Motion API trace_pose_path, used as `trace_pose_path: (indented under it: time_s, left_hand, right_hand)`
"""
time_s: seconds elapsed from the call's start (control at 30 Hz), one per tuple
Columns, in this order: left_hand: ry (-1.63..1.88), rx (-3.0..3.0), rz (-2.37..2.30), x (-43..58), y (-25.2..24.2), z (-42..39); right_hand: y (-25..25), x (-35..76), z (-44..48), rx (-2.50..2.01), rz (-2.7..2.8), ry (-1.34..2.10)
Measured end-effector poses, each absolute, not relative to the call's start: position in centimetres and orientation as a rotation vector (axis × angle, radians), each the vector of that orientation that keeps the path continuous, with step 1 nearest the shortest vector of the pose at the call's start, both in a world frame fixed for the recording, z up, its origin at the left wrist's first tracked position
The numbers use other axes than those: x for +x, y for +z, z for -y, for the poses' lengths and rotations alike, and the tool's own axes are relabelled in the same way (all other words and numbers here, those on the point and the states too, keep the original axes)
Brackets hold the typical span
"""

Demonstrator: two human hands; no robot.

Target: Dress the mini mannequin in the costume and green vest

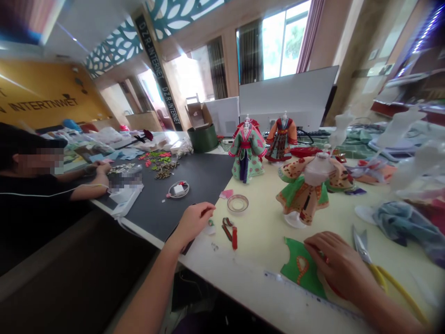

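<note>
My left hand (196,220) is raised over the near edge of the table, its thumb and fingers pinched together. Whatever sits in that pinch is too small to make out. On the right, my right hand (332,260) is closed low over a piece of green cloth (299,264) with an orange loop-shaped trim. A small reddish bit shows between its fingers, but I cannot tell what it is. Just beyond that hand lie scissors (377,271) with yellow handles. A clear ruler (278,277) runs partly under the cloth. Near my left hand is a red-and-dark ribbon piece (232,234).
Small dressed figures, including a green-robed one (246,153) and one in peach and green (308,185), stand at the back. A small round dish (237,203) sits before them. A coiled white cable (178,189) lies on the dark mat. At left, another person (31,185) handles small parts.
</note>
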State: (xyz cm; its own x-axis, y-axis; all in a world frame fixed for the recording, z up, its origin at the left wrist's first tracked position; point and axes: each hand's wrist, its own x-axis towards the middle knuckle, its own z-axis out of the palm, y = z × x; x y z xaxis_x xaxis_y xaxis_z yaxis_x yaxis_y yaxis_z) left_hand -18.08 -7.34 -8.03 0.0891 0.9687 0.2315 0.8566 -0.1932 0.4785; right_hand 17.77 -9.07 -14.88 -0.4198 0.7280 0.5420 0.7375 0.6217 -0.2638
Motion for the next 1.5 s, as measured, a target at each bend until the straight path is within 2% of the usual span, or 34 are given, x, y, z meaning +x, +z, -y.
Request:
trace_pose_path:
  time_s: [0.33,0.57,0.8,0.93,1.1,1.3,1.5]
  left_hand:
    - [0.370,2.340,-1.719,-12.6,-9.1,-0.2]
    - [0.097,2.319,-1.613,-10.8,-9.5,-2.6]
    - [0.354,2.255,-1.553,-11.3,-8.2,-1.9]
    - [0.491,2.132,-1.256,-9.5,-7.1,1.9]
    - [0.479,1.548,-0.726,-4.2,-9.1,5.8]
    - [0.643,1.276,-0.585,-0.8,-11.9,5.1]
    - [0.683,1.155,-0.523,-1.2,-12.9,5.0]
  right_hand:
    - [-14.7,18.3,8.9,-1.150,2.225,-0.029]
    - [-13.8,19.0,8.7,-1.191,2.135,-0.058]
    - [-14.0,18.7,8.8,-1.168,2.112,-0.003]
    - [-13.8,18.2,9.2,-1.166,2.047,0.150]
    - [-13.5,17.4,9.7,-1.231,1.862,0.512]
    - [-13.1,17.4,9.4,-1.233,1.548,0.892]
    - [-13.7,17.3,9.1,-1.171,1.530,0.987]
